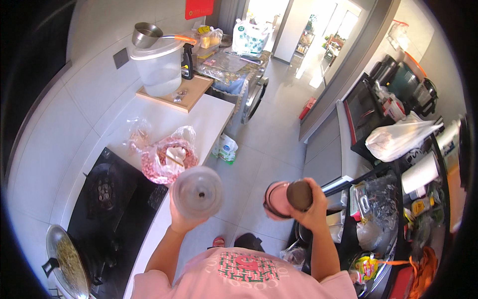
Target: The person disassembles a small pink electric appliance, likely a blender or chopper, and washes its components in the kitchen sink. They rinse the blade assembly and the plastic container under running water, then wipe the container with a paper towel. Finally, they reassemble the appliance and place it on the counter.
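My left hand (186,223) grips a round translucent plastic container (199,183) near the counter's front edge. A small dark spot shows at the container's middle. In my right hand (316,209) is a pink appliance part or container (275,202) with a dark round end (300,196), held above the floor, apart from the left one. Just beyond my left hand, an open plastic bag (151,166) of pink, peanut-like pieces lies on the white counter (213,123). White paper and a thin stick rest on the pieces.
A black cooktop (127,209) lies left, with a lidded pan (69,258) beside it. Farther back, a lidded plastic bucket (157,73) stands on a wooden board (199,89). Crowded shelves (381,175) line my right. A washing machine (255,99) stands beyond the counter.
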A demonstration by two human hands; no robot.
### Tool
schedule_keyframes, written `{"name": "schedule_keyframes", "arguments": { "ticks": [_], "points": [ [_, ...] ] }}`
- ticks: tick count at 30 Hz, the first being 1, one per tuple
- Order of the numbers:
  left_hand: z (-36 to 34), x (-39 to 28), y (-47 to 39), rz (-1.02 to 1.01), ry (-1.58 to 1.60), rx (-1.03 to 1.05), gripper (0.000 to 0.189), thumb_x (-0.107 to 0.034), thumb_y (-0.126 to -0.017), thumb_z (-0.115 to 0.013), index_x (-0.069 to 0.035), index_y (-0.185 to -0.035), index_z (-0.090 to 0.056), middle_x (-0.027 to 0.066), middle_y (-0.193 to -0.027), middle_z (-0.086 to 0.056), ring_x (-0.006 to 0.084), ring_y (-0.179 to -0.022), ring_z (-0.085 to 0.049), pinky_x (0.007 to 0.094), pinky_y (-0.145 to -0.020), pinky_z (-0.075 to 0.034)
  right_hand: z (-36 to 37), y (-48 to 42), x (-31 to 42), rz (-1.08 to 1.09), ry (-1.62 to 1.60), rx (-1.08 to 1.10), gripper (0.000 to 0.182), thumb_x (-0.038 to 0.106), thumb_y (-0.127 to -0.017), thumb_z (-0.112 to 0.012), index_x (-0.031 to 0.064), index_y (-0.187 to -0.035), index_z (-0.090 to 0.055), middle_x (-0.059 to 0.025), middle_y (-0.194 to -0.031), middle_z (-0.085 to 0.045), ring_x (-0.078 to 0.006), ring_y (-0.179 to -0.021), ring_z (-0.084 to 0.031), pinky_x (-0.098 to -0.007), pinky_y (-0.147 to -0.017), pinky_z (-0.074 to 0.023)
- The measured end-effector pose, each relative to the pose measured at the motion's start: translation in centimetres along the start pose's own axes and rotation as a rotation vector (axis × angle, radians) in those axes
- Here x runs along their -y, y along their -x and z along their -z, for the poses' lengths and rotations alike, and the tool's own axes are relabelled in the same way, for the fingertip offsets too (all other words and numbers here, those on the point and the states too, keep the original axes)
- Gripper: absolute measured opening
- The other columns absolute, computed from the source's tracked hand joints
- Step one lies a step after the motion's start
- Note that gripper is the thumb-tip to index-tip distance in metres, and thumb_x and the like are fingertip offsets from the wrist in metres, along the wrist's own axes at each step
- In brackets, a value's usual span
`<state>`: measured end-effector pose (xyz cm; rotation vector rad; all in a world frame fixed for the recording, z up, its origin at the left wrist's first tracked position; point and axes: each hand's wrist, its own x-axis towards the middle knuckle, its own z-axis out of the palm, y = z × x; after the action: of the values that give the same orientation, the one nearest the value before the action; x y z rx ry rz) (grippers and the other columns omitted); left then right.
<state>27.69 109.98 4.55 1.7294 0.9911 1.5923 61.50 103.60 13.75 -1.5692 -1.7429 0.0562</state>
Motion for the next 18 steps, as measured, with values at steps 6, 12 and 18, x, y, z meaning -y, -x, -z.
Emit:
{"name": "schedule_keyframes", "arguments": {
  "ticks": [6,12,18],
  "points": [
    [-5.7,9.3,-11.4,0.057,0.074,-0.184,0.099,-0.022,-0.052,-0.09,0.001,-0.13,-0.034,0.015,-0.123,-0.049,0.0262,-0.112,-0.051,0.0394,-0.097,-0.04,-8.3,-15.3,-7.4,0.062,-0.108,-0.039,0.075,0.021,-0.054,-0.082,0.0015,-0.119,-0.05,-0.017,-0.1,-0.061,-0.0333,-0.091,-0.06,-0.0401,-0.079,-0.048],
    [-9.8,18.3,-18.7,0.05,-0.169,-0.309,0.1,-0.036,-0.055,-0.088,0.002,-0.13,-0.033,0.0161,-0.122,-0.049,0.0269,-0.111,-0.052,0.0404,-0.095,-0.041,-17.4,-28.5,-13.2,0.174,-0.227,0.064,0.078,0.023,-0.053,-0.083,0.0009,-0.12,-0.049,-0.0157,-0.102,-0.061,-0.0333,-0.09,-0.059,-0.0406,-0.078,-0.048],
    [-11.9,23.3,-22.1,0.201,-0.406,-0.441,0.1,-0.036,-0.055,-0.087,0.001,-0.131,-0.033,0.0171,-0.122,-0.048,0.0299,-0.112,-0.05,0.0423,-0.095,-0.04,-26.8,-37.2,-16.6,0.308,-0.309,0.225,0.079,0.024,-0.055,-0.082,0.0014,-0.122,-0.047,-0.0156,-0.103,-0.06,-0.0362,-0.089,-0.058,-0.0434,-0.077,-0.0477]
  ]
}}
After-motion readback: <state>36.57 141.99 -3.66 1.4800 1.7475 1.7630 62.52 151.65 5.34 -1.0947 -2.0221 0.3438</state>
